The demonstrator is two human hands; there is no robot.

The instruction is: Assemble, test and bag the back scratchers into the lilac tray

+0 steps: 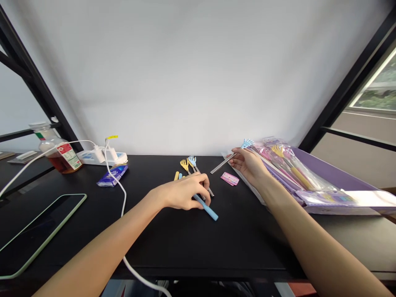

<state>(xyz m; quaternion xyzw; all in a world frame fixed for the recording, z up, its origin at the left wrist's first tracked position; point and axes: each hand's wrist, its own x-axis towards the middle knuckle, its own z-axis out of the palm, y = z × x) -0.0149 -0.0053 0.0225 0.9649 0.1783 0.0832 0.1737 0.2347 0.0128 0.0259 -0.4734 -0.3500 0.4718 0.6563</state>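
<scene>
Head view: left grip (182, 193) clenched on a blue-handled back scratcher (206, 209); right grip (249, 166) pinching a silver-shafted back scratcher (223, 163). Loose yellow-headed scratchers (185, 165) lie just ahead of left grip on the bench (241, 243); bagged scratchers (291, 165) remain in a purple tray (321, 171) beyond right grip.

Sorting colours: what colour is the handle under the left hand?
Light blue handle, best in the head view.

Colours: one back scratcher head (185, 165) was yellow, a second back scratcher head (192, 161) pale blue, the handle (206, 208) light blue, the patterned card (229, 178) pink, the tray (324, 163) purple, the desk (247, 247) black.
</scene>
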